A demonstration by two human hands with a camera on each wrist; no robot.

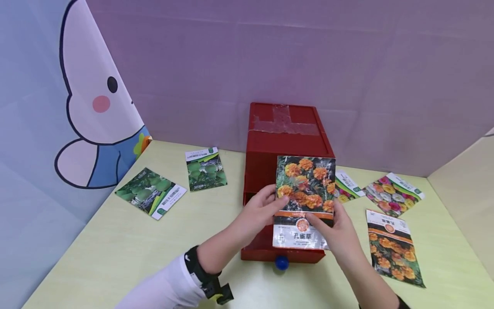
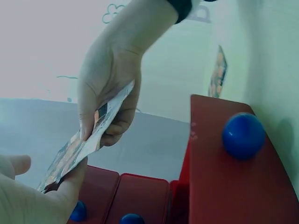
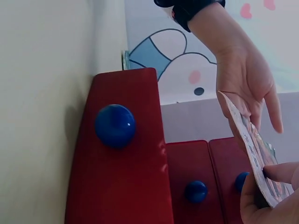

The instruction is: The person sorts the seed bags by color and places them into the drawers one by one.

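Both hands, left [image 1: 259, 209] and right [image 1: 335, 231], pinch the marigold packet [image 1: 304, 201] upright at frame centre, above the open red drawer [image 1: 266, 251]; advisably lower it flat, edges clearing the walls.

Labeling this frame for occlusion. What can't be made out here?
- Inside of the open drawer: head view, hidden by the marigold seed packet and both hands.
- Partly covered packet: head view, its near end is behind the held packet.
- Held packet's print: both wrist views show it edge-on.
- Small text on the table packets: head view, too small.
- Right hand wrist: cut off by the bottom edge.
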